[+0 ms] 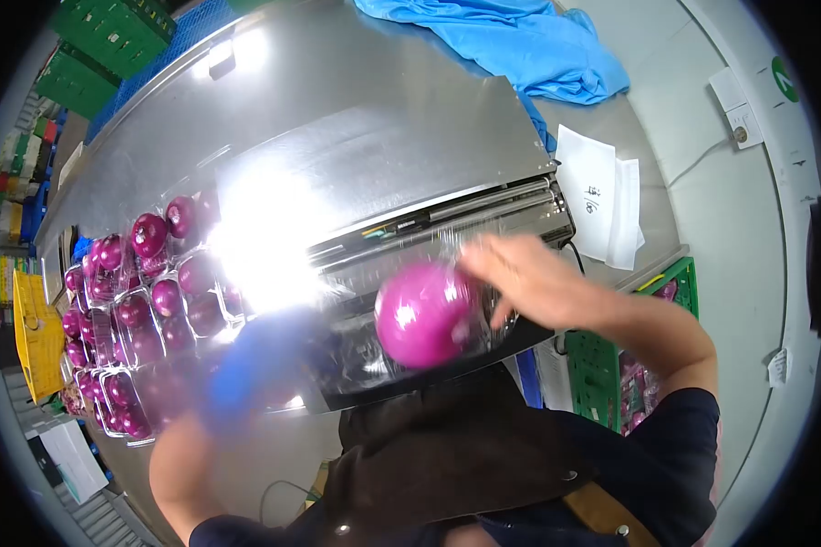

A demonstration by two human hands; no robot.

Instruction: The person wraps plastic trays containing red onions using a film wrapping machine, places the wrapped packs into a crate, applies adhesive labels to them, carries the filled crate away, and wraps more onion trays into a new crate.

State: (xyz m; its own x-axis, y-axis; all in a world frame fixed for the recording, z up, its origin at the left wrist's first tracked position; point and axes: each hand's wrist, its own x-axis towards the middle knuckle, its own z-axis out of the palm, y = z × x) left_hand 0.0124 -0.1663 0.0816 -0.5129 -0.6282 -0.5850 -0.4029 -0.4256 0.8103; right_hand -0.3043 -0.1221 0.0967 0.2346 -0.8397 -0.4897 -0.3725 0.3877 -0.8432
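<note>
A large, shiny purple red onion (426, 317) in clear film is in front of me, over the dark front strip of the steel bench. My right hand (524, 278) is bare and curls at the onion's right side, gripping it or its film; motion blurs the fingertips. To the left, my left hand (251, 369) wears a blue glove and is smeared by motion, so its fingers do not show clearly. It is beside clear plastic trays (123, 365) holding several red onions (149, 235).
Behind the onion runs a metal roller slot (483, 205) in the steel bench (374, 137). Blue plastic sheeting (529, 46) and white papers (593, 196) are at the right. Green crates (593, 374) stand low right, and a yellow crate (35, 337) stands far left.
</note>
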